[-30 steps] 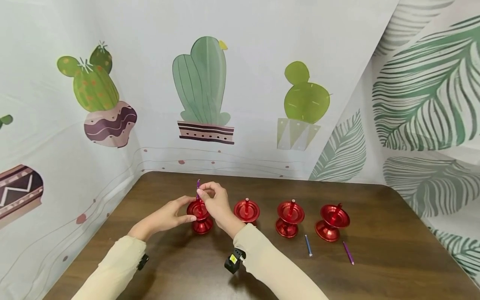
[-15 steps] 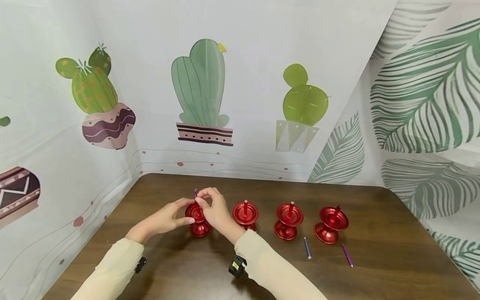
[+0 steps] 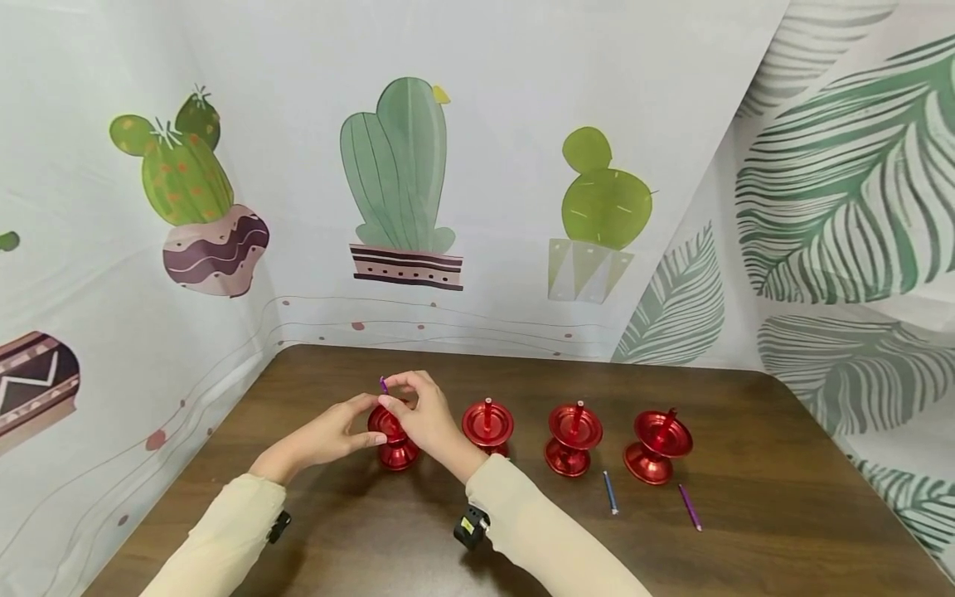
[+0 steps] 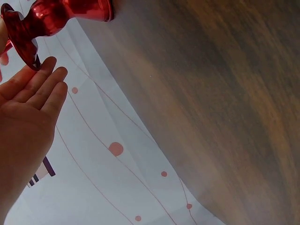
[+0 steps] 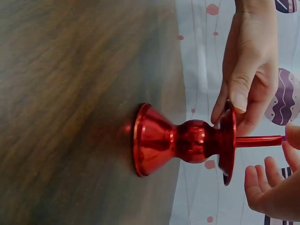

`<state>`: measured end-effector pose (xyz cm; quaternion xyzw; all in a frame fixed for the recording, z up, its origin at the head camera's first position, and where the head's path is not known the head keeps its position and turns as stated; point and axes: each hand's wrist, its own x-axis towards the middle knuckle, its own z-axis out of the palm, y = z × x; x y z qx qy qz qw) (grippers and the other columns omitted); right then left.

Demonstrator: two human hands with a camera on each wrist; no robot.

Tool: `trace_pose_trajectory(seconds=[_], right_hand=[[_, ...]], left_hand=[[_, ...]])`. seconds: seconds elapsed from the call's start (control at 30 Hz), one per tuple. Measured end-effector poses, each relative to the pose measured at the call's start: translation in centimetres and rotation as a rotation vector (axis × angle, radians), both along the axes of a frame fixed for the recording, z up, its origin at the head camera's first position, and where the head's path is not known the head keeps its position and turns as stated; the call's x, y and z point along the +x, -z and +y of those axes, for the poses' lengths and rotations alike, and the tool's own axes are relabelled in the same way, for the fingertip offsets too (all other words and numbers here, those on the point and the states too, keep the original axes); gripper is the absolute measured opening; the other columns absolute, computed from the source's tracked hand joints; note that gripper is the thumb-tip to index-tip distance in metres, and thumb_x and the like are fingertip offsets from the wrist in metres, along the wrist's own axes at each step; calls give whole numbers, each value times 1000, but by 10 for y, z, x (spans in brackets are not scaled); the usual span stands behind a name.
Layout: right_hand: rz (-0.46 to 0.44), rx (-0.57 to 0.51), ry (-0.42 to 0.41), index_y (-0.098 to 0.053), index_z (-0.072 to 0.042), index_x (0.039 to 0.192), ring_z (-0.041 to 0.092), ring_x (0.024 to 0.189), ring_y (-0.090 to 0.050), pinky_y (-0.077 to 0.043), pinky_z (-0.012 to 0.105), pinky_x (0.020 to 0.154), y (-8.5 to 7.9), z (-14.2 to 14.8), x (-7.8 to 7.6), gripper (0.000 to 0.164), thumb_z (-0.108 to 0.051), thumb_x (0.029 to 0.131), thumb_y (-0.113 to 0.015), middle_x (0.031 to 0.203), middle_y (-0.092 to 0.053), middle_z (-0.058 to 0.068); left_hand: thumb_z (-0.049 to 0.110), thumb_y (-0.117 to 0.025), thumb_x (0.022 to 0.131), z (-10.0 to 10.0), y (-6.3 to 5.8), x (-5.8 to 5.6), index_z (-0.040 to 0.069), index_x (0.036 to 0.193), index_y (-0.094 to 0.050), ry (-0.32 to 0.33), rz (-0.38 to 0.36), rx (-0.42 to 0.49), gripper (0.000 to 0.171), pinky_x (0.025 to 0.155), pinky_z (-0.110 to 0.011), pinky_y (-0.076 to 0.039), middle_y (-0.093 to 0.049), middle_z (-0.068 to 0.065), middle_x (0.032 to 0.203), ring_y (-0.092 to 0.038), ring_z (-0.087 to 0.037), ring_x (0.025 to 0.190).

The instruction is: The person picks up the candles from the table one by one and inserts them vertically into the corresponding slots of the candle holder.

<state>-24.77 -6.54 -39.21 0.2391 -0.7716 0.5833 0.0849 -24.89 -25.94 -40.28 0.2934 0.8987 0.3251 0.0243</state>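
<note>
On the left of the table stands a shiny red metal candle holder with a dish and an upright tube. My left hand holds its dish, with the thumb at the rim in the right wrist view. Thumb and fingertips of my right hand pinch a thin purple candle at the top of the tube. Its upper tip shows above the fingers, leaning slightly left, and the rest is mostly hidden. In the left wrist view the left fingers extend beneath the dish.
Three similar red candle holders, one of them just right of my right hand, another and a third, stand in a row. A blue candle and another purple candle lie in front of them. A printed cloth hangs behind the table.
My right hand has come down with the purple candle, so less of it shows above the fingers, and its tip has shifted left. The left hand stays at the dish.
</note>
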Motion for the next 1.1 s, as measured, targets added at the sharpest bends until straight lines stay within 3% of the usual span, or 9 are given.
trace_pose_trajectory(seconds=[0.43,0.73,1.0,1.1], right_hand=[[27,-28,29,-71,-8,94,22,100,-59,-51,25,77,-5,0,0,11,-17,88,-71,104,-63,4],[39,-51,20,-72,-5,90,18,98,-61,-53,44,83,-3,-1,-3,8,-13,87,-72,99,-68,6],[64,-69,37,-72,-2,89,19,96,-63,-54,31,79,-1,-1,-3,9,-11,86,-72,97,-69,9],[55,-57,31,-71,-3,90,20,98,-63,-55,33,81,-2,-1,-2,10,-12,87,-72,99,-69,8]], left_hand=[[31,-71,87,0,-1,1,-4,135,-47,4,1,2,64,103,-58,-35,-53,-19,134,-45,-41,128],[28,-71,87,0,0,0,-3,134,-49,14,31,1,61,103,-57,-36,-55,-18,132,-46,-39,127],[28,-73,86,1,-1,1,-3,134,-49,7,16,-4,62,103,-57,-36,-55,-17,131,-47,-39,127],[28,-72,86,1,-2,0,-3,134,-49,7,12,-5,61,103,-57,-36,-55,-17,131,-46,-39,127]])
